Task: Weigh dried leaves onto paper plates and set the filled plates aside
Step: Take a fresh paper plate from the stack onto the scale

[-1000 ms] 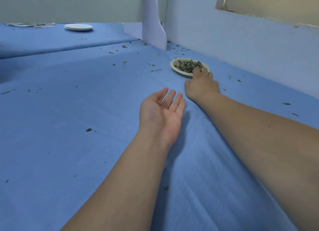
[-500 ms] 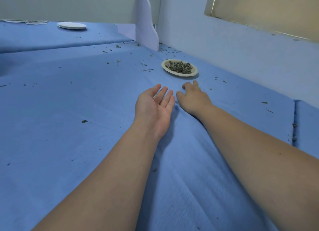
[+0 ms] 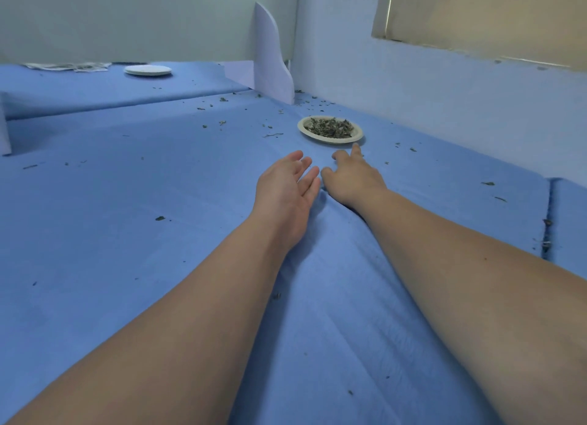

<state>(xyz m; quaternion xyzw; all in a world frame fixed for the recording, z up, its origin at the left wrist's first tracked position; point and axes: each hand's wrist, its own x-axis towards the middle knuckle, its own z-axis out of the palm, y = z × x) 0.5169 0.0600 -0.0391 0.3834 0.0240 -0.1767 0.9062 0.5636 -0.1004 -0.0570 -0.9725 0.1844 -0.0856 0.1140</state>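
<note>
- My right fingers (image 3: 356, 149) are lying loosely apart and gripping nothing, with one tip stopping just short of the filled plate's (image 3: 358, 135) near rim.
- My right hand (image 3: 352, 178) is resting palm down on the blue cloth (image 3: 127, 234).
- My left fingers (image 3: 305, 177) are lying straight and together, holding nothing. My left hand (image 3: 286, 194) is lying palm up, nearer me than the plate.
- Dried leaves (image 3: 330, 127) are sitting heaped inside the plate.
- An empty plate (image 3: 147, 70) is sitting well beyond it, leftward.
</note>
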